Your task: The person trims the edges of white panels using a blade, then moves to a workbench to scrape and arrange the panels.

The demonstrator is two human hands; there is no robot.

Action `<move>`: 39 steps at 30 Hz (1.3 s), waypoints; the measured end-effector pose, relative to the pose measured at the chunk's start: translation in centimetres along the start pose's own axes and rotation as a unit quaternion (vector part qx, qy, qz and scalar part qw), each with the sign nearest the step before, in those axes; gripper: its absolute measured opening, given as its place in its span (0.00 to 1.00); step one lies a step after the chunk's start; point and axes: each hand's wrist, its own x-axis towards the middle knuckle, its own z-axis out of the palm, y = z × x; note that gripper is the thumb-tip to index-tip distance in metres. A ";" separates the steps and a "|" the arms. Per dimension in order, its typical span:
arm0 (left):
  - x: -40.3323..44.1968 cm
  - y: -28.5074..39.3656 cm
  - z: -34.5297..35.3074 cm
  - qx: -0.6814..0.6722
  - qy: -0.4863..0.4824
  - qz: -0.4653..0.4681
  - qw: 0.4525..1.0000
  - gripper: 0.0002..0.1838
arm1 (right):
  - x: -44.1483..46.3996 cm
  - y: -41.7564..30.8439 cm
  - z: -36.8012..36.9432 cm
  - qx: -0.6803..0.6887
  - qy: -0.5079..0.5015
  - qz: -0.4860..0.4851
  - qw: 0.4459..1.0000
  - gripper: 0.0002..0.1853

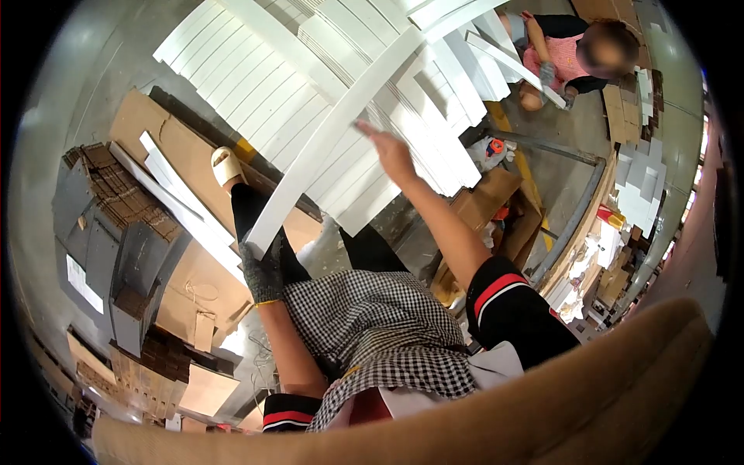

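My left hand [263, 275], in a dark grey glove, grips the near end of a long white board [310, 151]. The board slants up to the right, across stacked white boards [240, 81]. My right hand [391, 155] looks bare apart from a dark covering at a fingertip. It is beside the long board near its middle, over the stack, with a finger stretched out toward the board's edge. Whether that fingertip touches the board cannot be made out.
A co-worker [562, 54] with gloved hands holds a white strip at the upper right. A metal frame [577, 217] and an open cardboard box [496, 201] stand at the right. Cardboard sheets [147, 128] and grey panels [93, 256] lie at the left.
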 end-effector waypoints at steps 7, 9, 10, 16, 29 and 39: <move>0.1 -0.4 -0.6 0.134 -0.034 0.060 0.989 0.28 | 5.5 3.6 -1.5 -0.015 0.109 0.080 0.991 0.23; 1.0 -0.8 -2.0 0.252 -0.054 0.113 0.960 0.28 | 7.1 2.4 -3.5 -0.014 0.129 0.109 0.985 0.23; 0.7 -0.4 -1.0 0.249 -0.054 0.111 0.961 0.28 | 6.4 2.6 -2.8 -0.011 0.111 0.096 0.989 0.23; 0.1 -0.1 -0.7 0.015 -0.029 0.001 0.999 0.29 | 3.9 0.1 -2.2 -0.040 0.083 0.156 0.983 0.24; 0.2 -0.1 -0.8 0.002 -0.032 -0.001 0.999 0.30 | 5.1 3.0 -2.0 -0.065 0.101 0.122 0.985 0.27; -0.3 0.4 -0.3 0.010 -0.021 -0.007 1.000 0.29 | -0.1 0.6 3.7 -0.062 -0.009 -0.018 0.998 0.25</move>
